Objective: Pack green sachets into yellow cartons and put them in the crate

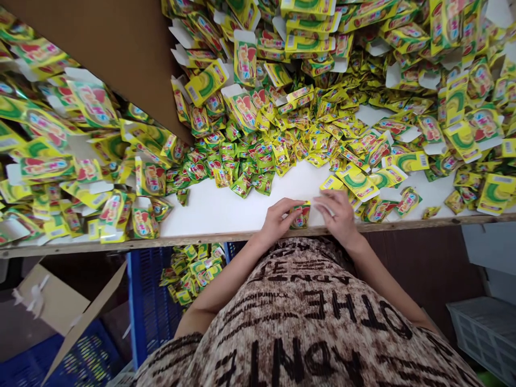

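Note:
Close to the front edge of the white table, a small yellow and green carton (300,217) with fruit pictures lies between my two hands. My left hand (277,220) grips it from the left, thumb and fingers closed on its side. At its right end, by a white flap, the fingers of my right hand (339,215) are bent in a pinch; they partly hide that end. Beyond my hands are loose small green sachets (242,185) and yellow sachets (322,141). Several yellow cartons (358,181) lie just past my right hand.
A brown cardboard panel (121,59) slants across the upper left. Many cartons (310,27) are heaped at the back, with more cartons (48,129) at the left. Below the wooden table edge (193,238) stand a blue crate (149,301) and an open cardboard box (60,301).

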`<action>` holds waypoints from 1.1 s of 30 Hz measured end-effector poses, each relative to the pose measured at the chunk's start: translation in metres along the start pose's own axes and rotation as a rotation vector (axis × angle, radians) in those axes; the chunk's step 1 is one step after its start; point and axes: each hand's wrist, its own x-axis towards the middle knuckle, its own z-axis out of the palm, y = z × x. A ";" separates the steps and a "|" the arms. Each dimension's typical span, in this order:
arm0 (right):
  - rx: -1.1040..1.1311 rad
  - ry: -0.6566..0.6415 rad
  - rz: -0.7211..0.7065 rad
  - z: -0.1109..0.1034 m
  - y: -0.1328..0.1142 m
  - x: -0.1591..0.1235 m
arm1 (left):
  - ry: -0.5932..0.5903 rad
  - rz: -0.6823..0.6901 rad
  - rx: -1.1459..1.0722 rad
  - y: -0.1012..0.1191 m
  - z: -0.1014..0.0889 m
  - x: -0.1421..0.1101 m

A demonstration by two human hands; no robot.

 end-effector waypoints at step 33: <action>-0.015 -0.036 0.116 0.014 0.008 0.114 | -0.124 -0.197 0.709 -0.001 -0.037 -0.006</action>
